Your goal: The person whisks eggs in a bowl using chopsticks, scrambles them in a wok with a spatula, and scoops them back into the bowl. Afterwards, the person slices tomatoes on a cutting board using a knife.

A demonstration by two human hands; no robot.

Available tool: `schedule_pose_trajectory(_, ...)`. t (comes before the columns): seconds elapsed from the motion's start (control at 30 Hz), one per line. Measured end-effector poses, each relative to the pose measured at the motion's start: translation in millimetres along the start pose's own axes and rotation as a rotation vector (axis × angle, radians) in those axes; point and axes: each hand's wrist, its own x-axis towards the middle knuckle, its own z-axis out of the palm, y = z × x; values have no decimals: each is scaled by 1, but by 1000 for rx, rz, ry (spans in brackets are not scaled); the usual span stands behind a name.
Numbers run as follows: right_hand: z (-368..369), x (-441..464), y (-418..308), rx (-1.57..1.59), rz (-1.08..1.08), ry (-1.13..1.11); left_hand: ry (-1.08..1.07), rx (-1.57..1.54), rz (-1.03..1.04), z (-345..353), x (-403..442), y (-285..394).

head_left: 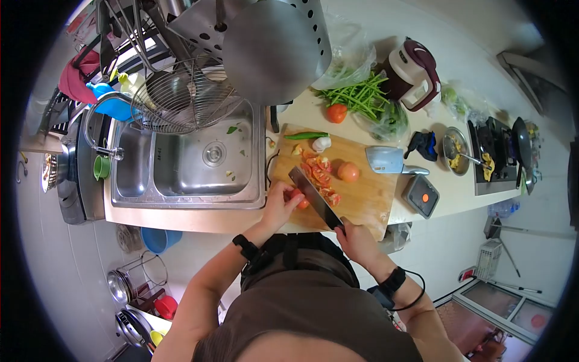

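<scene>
My right hand (pixel 354 240) is wrapped round the handle of a kitchen knife (pixel 316 199), whose blade slants across the wooden cutting board (pixel 368 202). Against the blade's left side, my left hand (pixel 280 206) grips a piece of tomato (pixel 299 199) with curled fingers. Cut tomato pieces (pixel 318 170) lie along the far side of the blade. A whole tomato (pixel 348 171) rests to their right. Farther back on the board are a green chili pepper (pixel 306 136) and a garlic bulb (pixel 321 144). A cleaver (pixel 386 160) lies across the board's right edge.
The steel sink (pixel 205 193) is left of the board. Green beans (pixel 359 96), another tomato (pixel 336 113) and an electric kettle (pixel 412 73) stand behind. To the right are a black box (pixel 421 196), a metal bowl (pixel 455 146) and a stove (pixel 491 151). Utensils, including a wire strainer (pixel 181 96), hang overhead.
</scene>
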Motion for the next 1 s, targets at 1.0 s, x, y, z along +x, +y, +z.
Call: schedule_pose_trajectory(1.0, 18, 16, 30, 36, -15, 83, -204, 437, 243, -45, -13, 36)
